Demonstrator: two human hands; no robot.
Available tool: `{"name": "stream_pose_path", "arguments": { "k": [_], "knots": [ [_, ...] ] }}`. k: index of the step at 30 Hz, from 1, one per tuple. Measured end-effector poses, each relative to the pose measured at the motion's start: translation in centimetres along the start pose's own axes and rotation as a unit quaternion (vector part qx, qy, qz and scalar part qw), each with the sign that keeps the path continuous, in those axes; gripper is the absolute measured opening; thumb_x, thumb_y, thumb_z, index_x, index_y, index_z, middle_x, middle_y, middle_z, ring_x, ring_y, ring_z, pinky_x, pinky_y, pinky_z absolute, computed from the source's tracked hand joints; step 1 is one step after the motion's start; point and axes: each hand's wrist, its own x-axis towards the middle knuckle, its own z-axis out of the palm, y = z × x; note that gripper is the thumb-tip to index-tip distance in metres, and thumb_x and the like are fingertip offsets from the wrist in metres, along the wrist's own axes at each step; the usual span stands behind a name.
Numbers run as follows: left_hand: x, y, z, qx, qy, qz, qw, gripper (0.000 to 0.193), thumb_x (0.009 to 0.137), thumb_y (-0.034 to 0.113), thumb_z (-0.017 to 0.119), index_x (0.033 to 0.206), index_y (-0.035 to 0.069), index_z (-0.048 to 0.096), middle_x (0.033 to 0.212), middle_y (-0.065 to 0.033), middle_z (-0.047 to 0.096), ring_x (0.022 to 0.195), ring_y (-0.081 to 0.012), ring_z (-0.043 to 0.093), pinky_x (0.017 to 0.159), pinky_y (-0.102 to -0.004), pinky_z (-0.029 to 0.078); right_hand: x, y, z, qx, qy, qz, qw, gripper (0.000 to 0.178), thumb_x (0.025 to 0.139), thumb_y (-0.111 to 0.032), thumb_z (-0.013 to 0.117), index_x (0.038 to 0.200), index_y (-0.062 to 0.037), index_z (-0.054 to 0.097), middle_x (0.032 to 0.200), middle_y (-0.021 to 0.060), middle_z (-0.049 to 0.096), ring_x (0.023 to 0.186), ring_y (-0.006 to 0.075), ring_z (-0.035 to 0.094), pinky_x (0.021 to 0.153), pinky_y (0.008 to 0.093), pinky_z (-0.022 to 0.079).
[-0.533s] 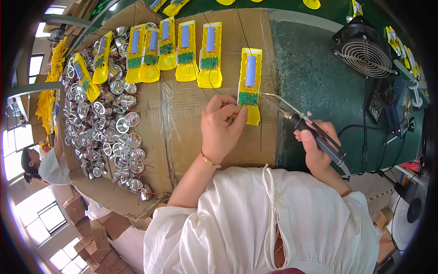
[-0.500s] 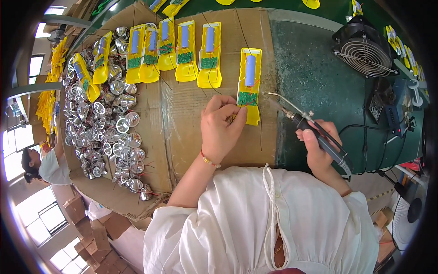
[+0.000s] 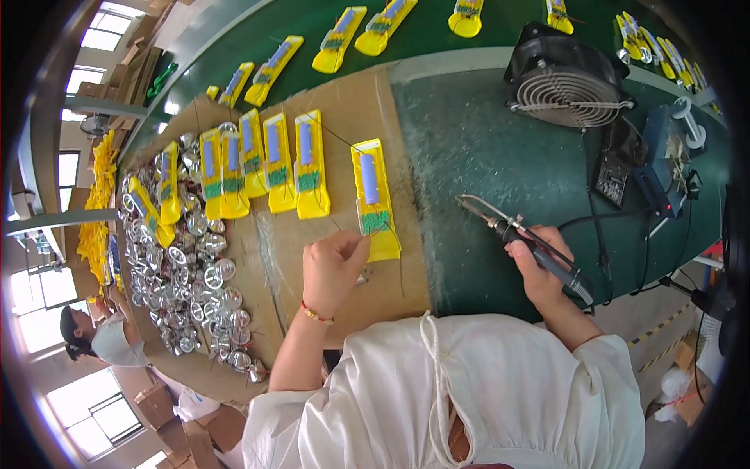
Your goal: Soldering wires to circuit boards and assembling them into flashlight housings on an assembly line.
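On the cardboard in front of me lies a yellow plastic housing (image 3: 384, 248) with a blue cylindrical battery (image 3: 369, 180) and a small green circuit board (image 3: 375, 222). Thin dark wires trail from it. My left hand (image 3: 332, 270) is closed in a pinch at the board's lower left; its fingers hide most of what they grip, perhaps a thin wire. A bit of shiny metal shows under that hand. My right hand (image 3: 543, 262) grips a soldering iron (image 3: 539, 248) with a curved metal tube along it. The iron's tip is right of the housing, apart from it.
Left of the housing, several similar yellow housings (image 3: 311, 176) lie in a row, beside a heap of silvery reflector cups (image 3: 187, 273). More housings (image 3: 340, 39) lie on the green surface beyond. A black fan (image 3: 566, 86) and a soldering station (image 3: 660, 191) stand right. Another person (image 3: 109, 336) is far left.
The view has shifted, bringing more far housings into sight. The soldering iron has drawn away rightward from the circuit board. My left hand has slid slightly down and left of the board, still pinching.
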Motion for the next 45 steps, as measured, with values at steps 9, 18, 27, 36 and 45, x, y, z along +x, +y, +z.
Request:
{"name": "stream_pose_path", "arguments": {
  "k": [9,18,27,36,45],
  "knots": [
    [19.6,15.0,1.7,0.300,0.005,0.217,0.929,0.024,0.079,0.026,0.052,0.078,0.007,0.067,0.076,-0.0146,0.064,0.073,-0.0309,0.063,0.066,-0.0392,0.050,0.6,-0.6,0.0,0.036,0.014,0.071,0.997,0.017,0.077,-0.009,0.069,0.088,-0.0024,0.059,0.073,0.0068,0.062,0.063,0.0111,0.059,0.057,0.0246,0.047],
    [31.8,20.0,9.7,0.377,0.131,0.373,0.837,0.033,0.079,0.041,0.058,0.094,0.012,0.066,0.104,-0.0097,0.056,0.099,-0.0293,0.052,0.084,-0.0375,0.042,2.0,0.8,0.0,0.079,0.009,-0.026,0.997,0.020,0.070,-0.004,0.072,0.083,-0.0033,0.056,0.074,0.0113,0.062,0.060,0.0182,0.061,0.052,0.0270,0.046],
    [28.9,17.3,11.4,0.390,0.068,0.354,0.847,0.024,0.077,0.026,0.056,0.078,0.004,0.066,0.095,-0.0129,0.056,0.093,-0.0293,0.050,0.080,-0.0415,0.039,1.1,1.6,0.3,0.073,0.045,-0.025,0.996,0.019,0.077,-0.015,0.069,0.089,-0.0029,0.061,0.072,0.0074,0.062,0.062,0.0175,0.061,0.054,0.0268,0.046],
    [10.8,3.8,-2.5,0.356,0.124,0.358,0.854,0.012,0.069,0.012,0.060,0.067,0.002,0.054,0.085,-0.0137,0.047,0.087,-0.0336,0.044,0.081,-0.0440,0.032,0.8,-1.3,0.1,0.040,-0.004,0.036,0.999,0.020,0.082,-0.022,0.064,0.092,-0.0053,0.059,0.073,0.0036,0.059,0.063,0.0100,0.056,0.055,0.0246,0.043],
    [12.9,5.4,-6.0,0.306,0.068,0.253,0.915,0.020,0.072,0.019,0.063,0.086,0.005,0.062,0.098,-0.0154,0.057,0.093,-0.0356,0.050,0.084,-0.0458,0.036,1.2,0.0,0.2,-0.029,0.039,0.085,0.995,0.022,0.073,-0.020,0.073,0.085,-0.0049,0.062,0.076,0.0077,0.063,0.067,0.0151,0.060,0.059,0.0286,0.048]
  ]
}}
